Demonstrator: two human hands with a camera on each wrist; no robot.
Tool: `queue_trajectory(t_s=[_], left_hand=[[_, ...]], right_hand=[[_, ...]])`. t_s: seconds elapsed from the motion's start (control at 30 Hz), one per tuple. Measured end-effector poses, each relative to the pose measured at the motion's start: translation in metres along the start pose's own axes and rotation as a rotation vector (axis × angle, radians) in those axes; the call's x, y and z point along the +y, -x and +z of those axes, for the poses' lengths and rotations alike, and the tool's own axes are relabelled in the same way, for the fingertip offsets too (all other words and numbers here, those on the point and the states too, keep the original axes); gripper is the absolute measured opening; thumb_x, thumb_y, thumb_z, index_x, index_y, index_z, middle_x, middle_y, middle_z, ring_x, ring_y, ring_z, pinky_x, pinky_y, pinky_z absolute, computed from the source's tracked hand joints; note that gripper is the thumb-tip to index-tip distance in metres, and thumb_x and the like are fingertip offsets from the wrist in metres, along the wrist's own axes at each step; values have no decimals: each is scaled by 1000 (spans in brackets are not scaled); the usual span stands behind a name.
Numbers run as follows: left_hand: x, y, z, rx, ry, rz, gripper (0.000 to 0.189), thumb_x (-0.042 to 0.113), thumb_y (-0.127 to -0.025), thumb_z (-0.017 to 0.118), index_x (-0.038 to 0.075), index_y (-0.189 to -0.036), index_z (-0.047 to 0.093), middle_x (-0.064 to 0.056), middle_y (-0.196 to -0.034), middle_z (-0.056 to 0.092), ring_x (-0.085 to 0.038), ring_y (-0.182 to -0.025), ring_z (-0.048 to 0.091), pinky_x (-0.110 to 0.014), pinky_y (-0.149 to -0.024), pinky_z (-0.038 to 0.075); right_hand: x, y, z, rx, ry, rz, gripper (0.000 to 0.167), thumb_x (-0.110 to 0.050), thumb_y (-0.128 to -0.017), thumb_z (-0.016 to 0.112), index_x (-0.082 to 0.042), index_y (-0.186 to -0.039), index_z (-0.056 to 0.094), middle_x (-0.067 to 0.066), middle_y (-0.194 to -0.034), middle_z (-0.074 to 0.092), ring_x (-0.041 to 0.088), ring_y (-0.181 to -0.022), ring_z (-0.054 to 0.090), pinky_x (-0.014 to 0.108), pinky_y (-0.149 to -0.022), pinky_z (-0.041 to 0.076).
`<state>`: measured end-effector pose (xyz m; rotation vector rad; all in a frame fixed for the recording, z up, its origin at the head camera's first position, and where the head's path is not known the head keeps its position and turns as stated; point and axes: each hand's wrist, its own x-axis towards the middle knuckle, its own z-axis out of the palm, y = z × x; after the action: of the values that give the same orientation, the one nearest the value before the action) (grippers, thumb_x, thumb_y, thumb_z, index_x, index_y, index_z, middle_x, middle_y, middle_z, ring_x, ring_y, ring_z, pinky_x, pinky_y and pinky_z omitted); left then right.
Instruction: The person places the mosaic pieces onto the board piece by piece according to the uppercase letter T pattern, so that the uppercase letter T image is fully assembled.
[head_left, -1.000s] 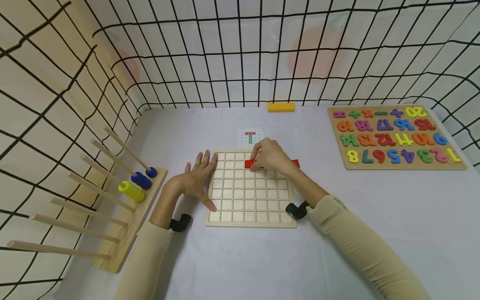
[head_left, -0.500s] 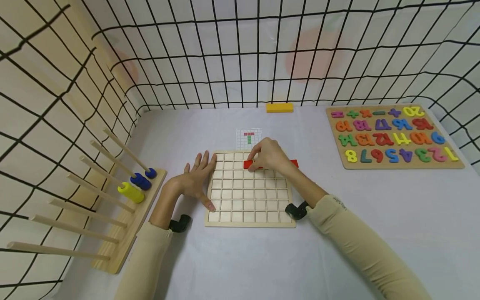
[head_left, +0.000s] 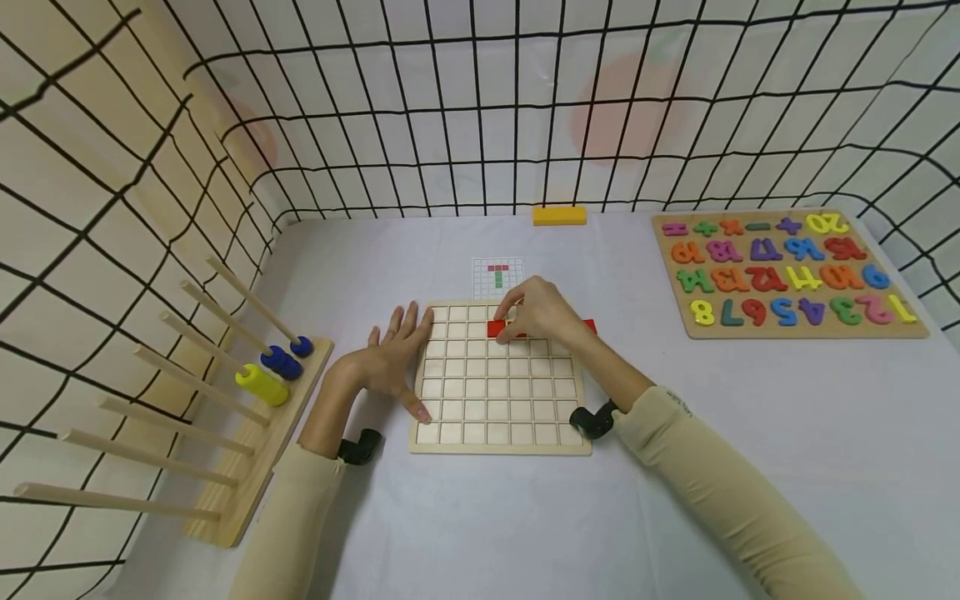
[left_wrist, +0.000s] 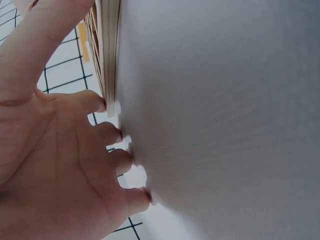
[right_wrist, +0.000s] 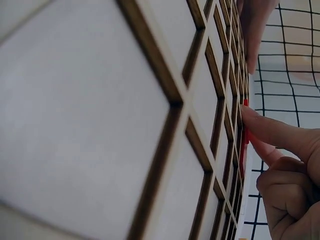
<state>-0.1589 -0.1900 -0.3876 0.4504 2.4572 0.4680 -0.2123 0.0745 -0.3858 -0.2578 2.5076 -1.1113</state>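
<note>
A pale wooden grid board (head_left: 465, 452) lies on the white tabletop. At its left side my left hand (head_left: 386, 358) spreads its fingers, thumb on the lower left frame; in the left wrist view the index fingertip touches the board's edge. My right hand (head_left: 542, 310) reaches over the upper rows, thumb and index finger pinching a flat red tile (head_left: 495, 329). The other fingers curl in, as the right wrist view shows. More red (head_left: 590, 326) shows beyond the hand at the board's right edge; whether it joins the tile is hidden.
Behind the board lies a grid card (head_left: 498, 278) with a red and green T. A yellow block (head_left: 558, 217) sits by the black mesh fence. A number puzzle board (head_left: 795, 332) is at right; a peg rack (head_left: 255, 467) with blue and yellow beads stands at left.
The head view has shifted very slightly. Both hands, the board and the red tile keep their places.
</note>
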Motion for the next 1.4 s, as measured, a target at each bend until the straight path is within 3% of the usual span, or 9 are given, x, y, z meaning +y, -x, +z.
queue_trajectory(t_s=[0.1, 0.2, 0.3, 0.43, 0.67, 0.9, 1.4], left_hand=[[1, -1, 0, -2, -2, -3, 161, 44, -59, 101, 10, -165, -16, -18, -168, -30, -39, -157, -28, -69, -125, -10], [2, 0, 1, 0, 4, -7, 162, 44, -58, 101, 11, -165, -16, -18, -168, -30, -39, -157, -28, -69, -125, -10], [2, 0, 1, 1, 7, -9, 161, 44, -58, 101, 10, -165, -15, -18, -169, -30, -39, -157, -28, -69, -125, -10], [2, -1, 0, -2, -3, -11, 161, 44, -58, 101, 10, -165, -15, -18, -168, -30, -39, -157, -29, -69, -125, -10], [1, -2, 0, 0, -14, -28, 162, 45, -57, 101, 11, -165, -15, -18, -169, -30, -38, -157, -29, -69, -126, -8], [4, -1, 0, 3, -7, -21, 163, 44, -57, 101, 10, -165, -15, -18, -169, -29, -38, -157, -29, -70, -125, -9], [3, 1, 0, 1, 2, -14, 162, 43, -58, 101, 10, -164, -16, -19, -168, -30, -38, -157, -30, -69, -125, -10]], right_hand=[[2, 1, -3, -16, 2, -14, 29, -10, -72, 94, -9, -98, 81, 12, -130, 68, 32, -119, 57, 38, -92, 49], [5, 5, -8, -16, 3, -39, 30, -12, -74, 92, -9, -102, 80, 7, -109, 68, 26, -101, 57, 33, -81, 46], [10, 11, -19, -13, -7, -60, 31, -14, -79, 88, -9, -108, 79, 0, -71, 53, 19, -72, 45, 28, -61, 36], [21, 24, -39, -20, -10, -61, 34, -15, -85, 83, -8, -117, 76, -5, -55, 31, 13, -53, 31, 24, -50, 26], [48, 45, -70, 5, 58, -17, 35, -18, -90, 79, -9, -123, 74, -4, -57, 31, 14, -52, 28, 26, -50, 24], [76, 57, -89, -8, 48, 20, 34, -14, -90, 78, -9, -124, 73, -3, -60, 30, 13, -55, 27, 26, -52, 23], [95, 52, -93, -62, 53, 33, 42, -8, -83, 84, -2, -123, 72, -3, -57, 41, 10, -55, 33, 24, -52, 25]])
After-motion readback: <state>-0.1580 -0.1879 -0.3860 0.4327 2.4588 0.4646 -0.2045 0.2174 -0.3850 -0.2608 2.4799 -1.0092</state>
